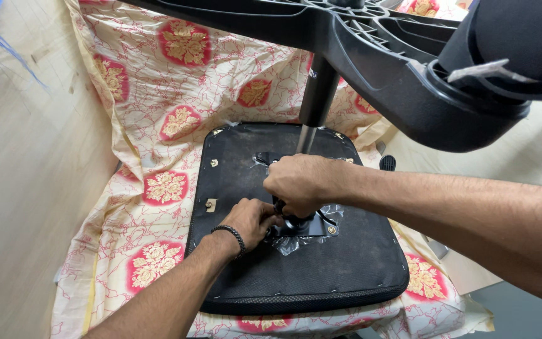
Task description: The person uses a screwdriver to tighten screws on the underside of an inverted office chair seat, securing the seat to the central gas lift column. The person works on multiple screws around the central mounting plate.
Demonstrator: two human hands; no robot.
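Upturned black seat pan [296, 270] lies underside-up on a cream-and-red floral sheet [158, 125]. Both hands work at the metal mounting plate [312, 227] at the seat's centre, which still has clear plastic wrap [296, 243] around it.

Right hand [302, 182] is fisted over the plate area, grip pressed together around something dark and small just under the fist; cannot tell if it is a knob, bolt head or tool. Left hand [252, 220], black bead bracelet at the wrist, sits just left of and touching the right, fingers curled at the same spot; what it pinches is hidden.

Step in hand, as a judgement: fastening or adjusting the mechanism on the seat underside. Next move likely calls for steady twisting force from the right grip while the left holds the part from slipping.

The gas-lift column [317, 94] rises just beyond the right grip, up to the black star base [377, 56] overhead, with 1 castor [522, 44] upper right.

Room: base arms hang close above the right forearm, so lifting is limited. Open seat surface lies toward the person and left of the grips. A wooden panel [26, 188] walls the left, well apart. Seat edges are near on every side, and a screw [211, 204] sits left of the left grip.
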